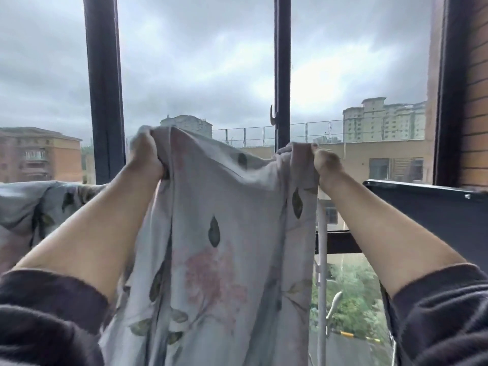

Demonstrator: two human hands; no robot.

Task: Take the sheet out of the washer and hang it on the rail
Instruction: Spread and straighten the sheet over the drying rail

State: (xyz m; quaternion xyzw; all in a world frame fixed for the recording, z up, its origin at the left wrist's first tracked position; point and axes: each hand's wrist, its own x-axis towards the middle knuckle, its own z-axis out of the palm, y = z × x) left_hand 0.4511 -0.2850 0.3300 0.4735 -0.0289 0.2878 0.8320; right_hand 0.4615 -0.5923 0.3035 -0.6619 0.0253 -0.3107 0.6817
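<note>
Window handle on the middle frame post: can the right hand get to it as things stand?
Probably not right now. The window handle sits up-left of the right hand with open air between, but that hand is closed on the sheet and would have to let go first.

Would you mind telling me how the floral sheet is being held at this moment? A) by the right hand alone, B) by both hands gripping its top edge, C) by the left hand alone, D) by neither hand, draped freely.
B: the left hand and the right hand each clutch the top edge of the sheet, which hangs down between the forearms.
</note>
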